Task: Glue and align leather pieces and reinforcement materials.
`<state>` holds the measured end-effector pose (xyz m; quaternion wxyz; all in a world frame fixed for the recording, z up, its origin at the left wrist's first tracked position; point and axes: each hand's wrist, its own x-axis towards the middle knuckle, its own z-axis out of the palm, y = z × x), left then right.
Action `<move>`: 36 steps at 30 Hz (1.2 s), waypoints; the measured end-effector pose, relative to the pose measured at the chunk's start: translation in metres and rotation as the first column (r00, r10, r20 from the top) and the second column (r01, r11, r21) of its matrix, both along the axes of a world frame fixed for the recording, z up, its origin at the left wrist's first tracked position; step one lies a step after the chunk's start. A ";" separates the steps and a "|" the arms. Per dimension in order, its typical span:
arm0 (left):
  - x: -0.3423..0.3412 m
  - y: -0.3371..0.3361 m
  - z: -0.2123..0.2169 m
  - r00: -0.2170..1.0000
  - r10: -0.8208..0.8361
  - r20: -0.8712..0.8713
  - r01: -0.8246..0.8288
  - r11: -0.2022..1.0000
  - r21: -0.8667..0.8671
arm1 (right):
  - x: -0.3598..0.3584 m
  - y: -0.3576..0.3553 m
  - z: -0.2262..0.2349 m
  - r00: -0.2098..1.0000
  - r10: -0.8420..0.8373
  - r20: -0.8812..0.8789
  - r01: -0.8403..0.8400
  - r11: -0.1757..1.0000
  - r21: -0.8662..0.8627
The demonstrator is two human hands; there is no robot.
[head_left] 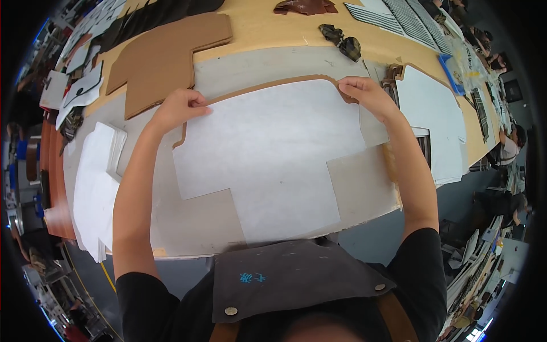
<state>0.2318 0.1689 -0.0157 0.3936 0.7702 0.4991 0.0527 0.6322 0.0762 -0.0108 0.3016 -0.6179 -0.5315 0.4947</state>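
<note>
I have both hands on the far edge of a large white sheet (pixel 273 154) that lies flat in the centre of the frame, its outline stepped at the near corners and backed by a thin brown layer showing along its top edge. My left hand (pixel 179 108) sits at the sheet's upper left corner, the fingers (pixel 196 101) pinched together on the edge there. My right hand (pixel 364 91) is at the upper right corner, fingers closed on the brown rim where it curves down. The sheet rests on a pale grey board (pixel 364 191) that covers the tabletop (pixel 268 28), whose tan wood shows across the top of the frame. Left of centre, a stack of white cut pieces (pixel 97 176) lies just beside my left forearm. In the upper left, a brown cut panel (pixel 165 57) of similar stepped shape lies apart from the sheet. On the right, another white piece (pixel 436 122) with a brown edge lies near my right arm, and dark scraps (pixel 342 41) sit beyond my right hand.
</note>
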 end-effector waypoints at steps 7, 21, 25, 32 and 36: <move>-0.034 -0.014 -0.009 0.953 0.267 0.143 -0.243 0.956 -0.164 | 0.012 -0.012 0.005 0.972 -0.147 0.183 0.183 0.963 -0.199; -0.066 -0.118 -0.003 0.883 0.440 0.161 -0.410 0.892 -0.191 | 0.006 -0.064 -0.002 0.879 0.110 0.463 -0.056 0.990 -0.128; -0.053 -0.122 0.014 0.880 0.417 0.228 -0.427 0.904 -0.006 | -0.009 -0.082 0.020 0.801 0.069 0.595 -0.065 0.997 -0.029; -0.002 -0.119 0.085 0.828 0.335 0.449 -0.361 0.932 -0.029 | 0.032 -0.125 0.076 0.945 -0.318 0.076 0.301 0.938 0.171; 0.099 -0.103 0.094 0.790 0.199 0.580 -0.132 0.979 -0.157 | 0.127 -0.160 0.114 0.756 -0.646 0.100 0.574 0.729 0.372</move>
